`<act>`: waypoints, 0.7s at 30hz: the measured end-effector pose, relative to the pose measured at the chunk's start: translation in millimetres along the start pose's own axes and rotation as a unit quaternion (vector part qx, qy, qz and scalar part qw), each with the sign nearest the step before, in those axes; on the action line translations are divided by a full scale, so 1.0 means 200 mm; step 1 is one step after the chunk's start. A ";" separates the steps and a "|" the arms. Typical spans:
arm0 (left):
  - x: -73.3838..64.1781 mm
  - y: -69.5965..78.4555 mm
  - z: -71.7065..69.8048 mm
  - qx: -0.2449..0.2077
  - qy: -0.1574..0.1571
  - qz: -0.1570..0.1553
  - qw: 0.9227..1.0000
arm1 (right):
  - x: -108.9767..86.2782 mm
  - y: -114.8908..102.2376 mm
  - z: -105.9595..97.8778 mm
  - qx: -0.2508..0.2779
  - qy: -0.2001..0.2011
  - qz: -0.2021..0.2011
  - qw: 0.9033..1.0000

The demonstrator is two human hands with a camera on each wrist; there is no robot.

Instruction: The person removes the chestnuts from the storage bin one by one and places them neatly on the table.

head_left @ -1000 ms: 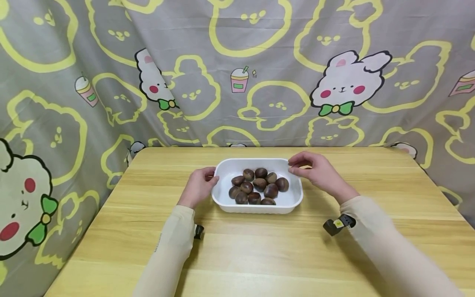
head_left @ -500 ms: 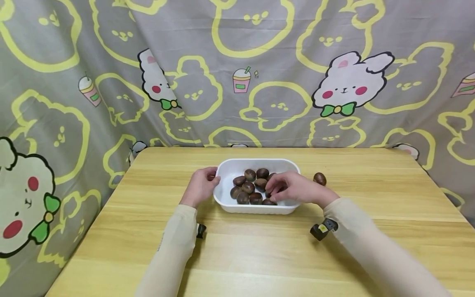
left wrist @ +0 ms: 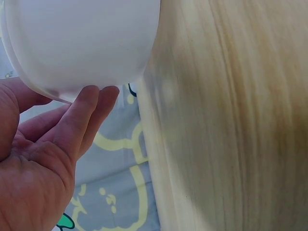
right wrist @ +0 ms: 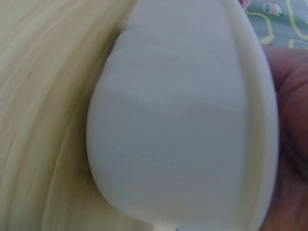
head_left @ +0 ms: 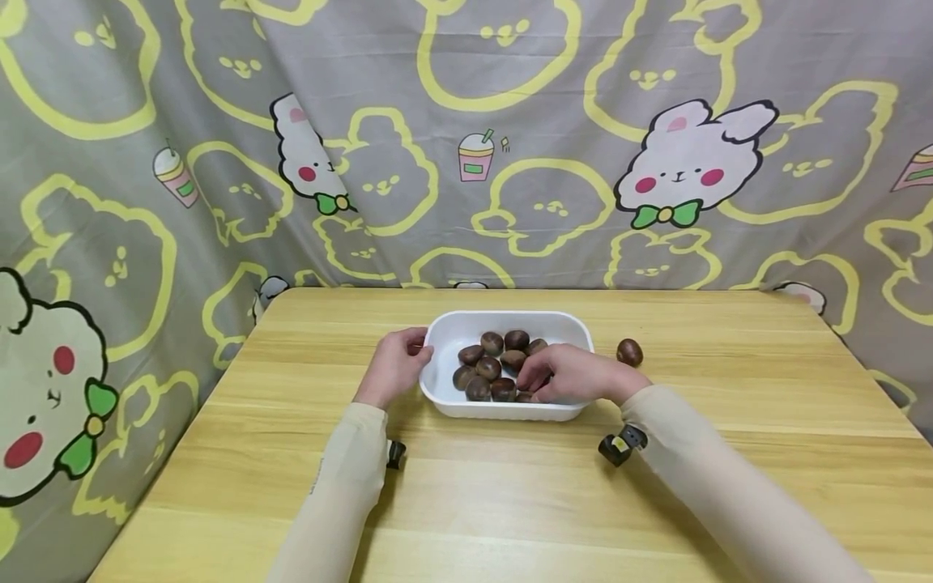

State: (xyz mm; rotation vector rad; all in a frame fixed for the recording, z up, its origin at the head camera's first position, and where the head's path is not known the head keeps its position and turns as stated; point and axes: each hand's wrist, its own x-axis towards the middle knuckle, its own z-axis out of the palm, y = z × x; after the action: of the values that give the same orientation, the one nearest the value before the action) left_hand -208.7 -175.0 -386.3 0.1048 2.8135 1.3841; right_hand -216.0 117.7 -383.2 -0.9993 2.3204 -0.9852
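Observation:
A white oblong dish with several brown chestnuts inside stands on the wooden table. At its left end my left hand pinches the rim, the thumb above and fingertips against the outer wall, as the left wrist view shows. My right hand reaches over the right end into the dish, fingers bent down among the chestnuts. Its palm and fingers hide the chestnuts there, so I cannot tell whether it grips one. The right wrist view is mostly filled by the dish's outer wall, with part of the hand behind the rim.
One loose chestnut lies on the table to the right of the dish, just behind my right wrist. A patterned grey curtain hangs along the table's back and left sides. Each wrist carries a small black camera.
My right hand has moved from the dish's back right corner down into the chestnuts, then slightly lower. A loose chestnut on the table is now visible. The left hand stays at the rim.

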 end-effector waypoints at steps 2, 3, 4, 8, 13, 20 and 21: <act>0.00 0.00 0.00 -0.001 0.001 -0.001 1.000 | 0.00 0.00 0.00 -0.022 -0.001 -0.006 1.000; 0.00 0.01 0.00 -0.002 0.001 0.001 1.000 | 0.01 0.00 0.01 -0.030 -0.001 -0.007 1.000; 0.01 0.01 0.01 -0.003 0.001 0.003 1.000 | 0.01 0.00 0.01 -0.040 0.000 -0.009 0.999; 0.00 0.00 0.01 -0.005 0.000 0.000 1.000 | 0.01 0.00 0.02 -0.072 -0.002 -0.021 0.997; -0.03 -0.01 0.00 -0.003 0.011 -0.013 1.000 | 0.03 0.00 0.04 -0.091 -0.013 -0.034 0.995; -0.01 0.00 0.01 -0.005 0.009 -0.008 1.000 | 0.03 0.00 0.03 -0.116 -0.009 -0.031 0.993; -0.01 0.00 0.01 -0.005 0.009 -0.006 1.000 | 0.02 0.00 0.02 -0.116 -0.008 -0.033 0.993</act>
State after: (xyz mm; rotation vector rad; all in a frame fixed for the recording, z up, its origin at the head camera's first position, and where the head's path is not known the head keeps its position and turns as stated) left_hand -207.5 -173.7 -387.5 0.0742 2.8168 1.4041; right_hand -216.4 112.3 -387.4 -1.1750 2.4441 -0.7395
